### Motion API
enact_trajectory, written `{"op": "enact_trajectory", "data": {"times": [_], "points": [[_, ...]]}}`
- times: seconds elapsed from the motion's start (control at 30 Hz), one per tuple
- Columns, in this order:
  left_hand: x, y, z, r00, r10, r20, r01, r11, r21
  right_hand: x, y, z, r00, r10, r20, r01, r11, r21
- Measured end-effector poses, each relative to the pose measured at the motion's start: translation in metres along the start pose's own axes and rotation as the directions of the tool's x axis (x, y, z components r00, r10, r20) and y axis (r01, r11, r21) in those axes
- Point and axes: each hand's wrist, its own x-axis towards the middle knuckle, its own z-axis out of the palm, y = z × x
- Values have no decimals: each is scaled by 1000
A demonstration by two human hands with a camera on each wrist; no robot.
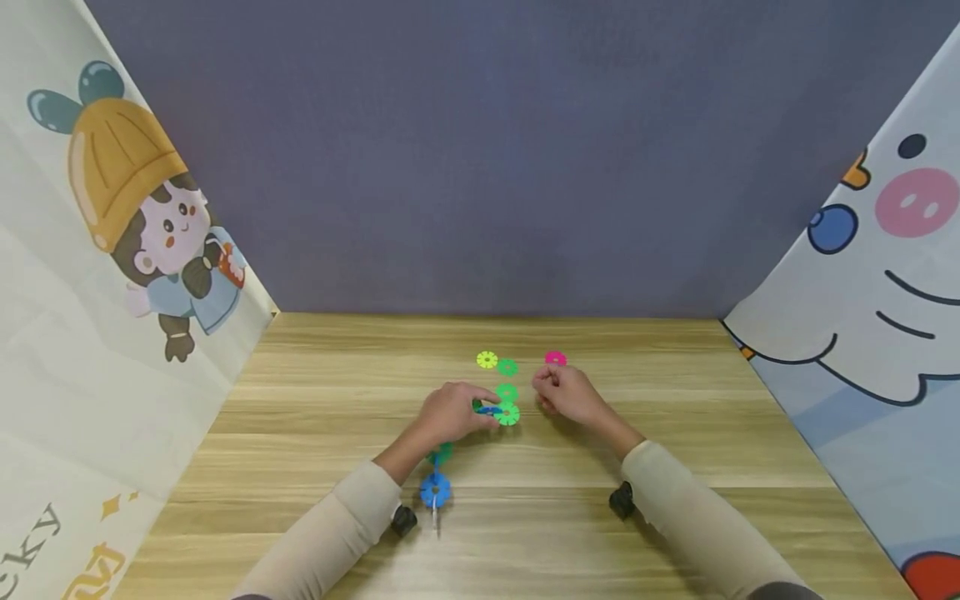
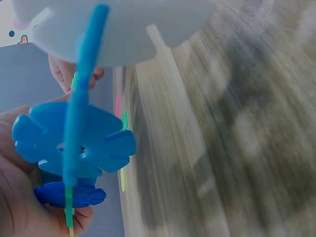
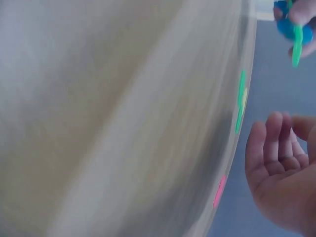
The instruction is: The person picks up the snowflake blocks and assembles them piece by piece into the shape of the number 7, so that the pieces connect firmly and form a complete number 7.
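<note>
My left hand (image 1: 453, 410) grips a joined string of slotted plastic discs above the wooden table. A bright green disc (image 1: 507, 414) sticks out past its fingertips. Below the hand hang another green disc (image 1: 442, 452) and a blue disc (image 1: 435, 490). The left wrist view shows a flat-on light blue disc (image 2: 44, 129), a dark blue disc (image 2: 52, 194) by the fingers and a blurred white disc (image 2: 123, 42) nearest the camera. My right hand (image 1: 570, 394), fingers loosely curled and holding nothing, is just in front of a pink disc (image 1: 555, 358).
Loose on the wooden table (image 1: 337, 358) beyond the hands lie a yellow disc (image 1: 487, 359) and a green disc (image 1: 507, 367) side by side. One more green disc (image 1: 507, 392) is closer to the left fingertips. A grey-blue panel (image 1: 480, 167) rises behind the table, with printed cloth at both sides.
</note>
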Motion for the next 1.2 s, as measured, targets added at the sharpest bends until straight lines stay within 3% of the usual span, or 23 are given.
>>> {"op": "enact_trajectory", "data": {"times": [0.1,0.23,0.43,1.03,1.2], "points": [[0,-2,1,1000,-2,2,2,1000,-3,9,4,-8,993,-84,-79,70,984,-167],[-1,-3,2,1000,-3,16,3,1000,-25,21,11,-16,986,-91,-137,50,959,-277],[-1,-3,3,1000,-4,18,4,1000,-30,33,20,-24,987,-17,-162,-35,950,-310],[-2,4,0,999,-29,29,30,999,-33,44,35,-32,989,42,-144,-105,881,-462],[-4,6,0,999,-30,31,31,999,-31,46,37,-31,990,57,-130,-112,877,-468]]}}
